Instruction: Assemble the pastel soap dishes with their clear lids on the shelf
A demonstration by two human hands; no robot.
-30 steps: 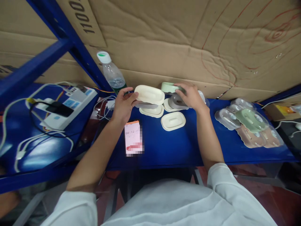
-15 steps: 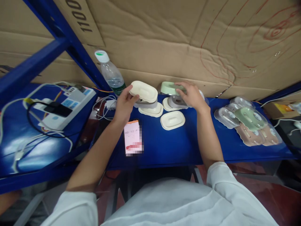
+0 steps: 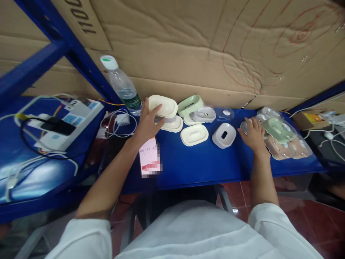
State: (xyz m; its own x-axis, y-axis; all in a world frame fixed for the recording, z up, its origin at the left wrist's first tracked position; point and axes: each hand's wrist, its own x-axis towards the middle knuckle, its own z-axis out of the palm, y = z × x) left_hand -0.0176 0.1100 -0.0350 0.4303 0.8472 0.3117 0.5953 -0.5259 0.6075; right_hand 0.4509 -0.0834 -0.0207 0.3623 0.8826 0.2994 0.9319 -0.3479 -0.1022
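Note:
My left hand, fingers spread, is at the near left side of a cream oval lid, which lies tilted on top of a pale stack. Beneath it, another cream lid shows. My right hand reaches over a clear-wrapped grey piece, fingers apart and partly covering it. Between my hands stands a light grey oval box with a dark slot. A single cream lid lies flat to its left. Behind are a green oval ring and a grey slotted piece.
Clear-packed green and pink pieces are piled at the right. A clear plastic shell lies by the cardboard wall. A water bottle, white charger, phone and power strip stand or lie leftward.
My right hand has left the pieces beside the green ring and moved right to the wrapped pile. The grey box now stands at front right. My left hand has loosened from the cream lid.

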